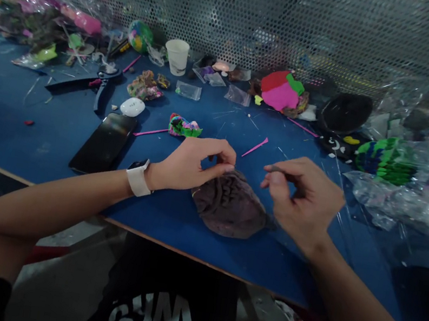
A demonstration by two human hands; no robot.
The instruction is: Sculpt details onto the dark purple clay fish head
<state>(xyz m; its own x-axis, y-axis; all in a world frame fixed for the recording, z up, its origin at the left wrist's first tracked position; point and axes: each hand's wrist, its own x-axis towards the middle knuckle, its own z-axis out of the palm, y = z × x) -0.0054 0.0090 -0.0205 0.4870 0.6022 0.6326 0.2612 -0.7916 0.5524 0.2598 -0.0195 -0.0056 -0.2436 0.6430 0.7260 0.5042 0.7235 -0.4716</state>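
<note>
A brown, leaf-shaped modelling clay piece lies on the blue table near its front edge. Rows of small raised strips show on its upper part, and its right end narrows to a point. My left hand is closed in a pinch at its top edge, thumb and forefinger touching the clay; whether something small is between the fingertips is hidden. Above and right of the clay, apart from it, my right hand pinches a small dark bit of clay between thumb and forefinger.
Pink plastic modelling tools lie beyond my hands, near a multicoloured clay lump. To the left are a black phone, a white earbud case and dark-handled pliers. A paper cup and plastic bags line the back and right.
</note>
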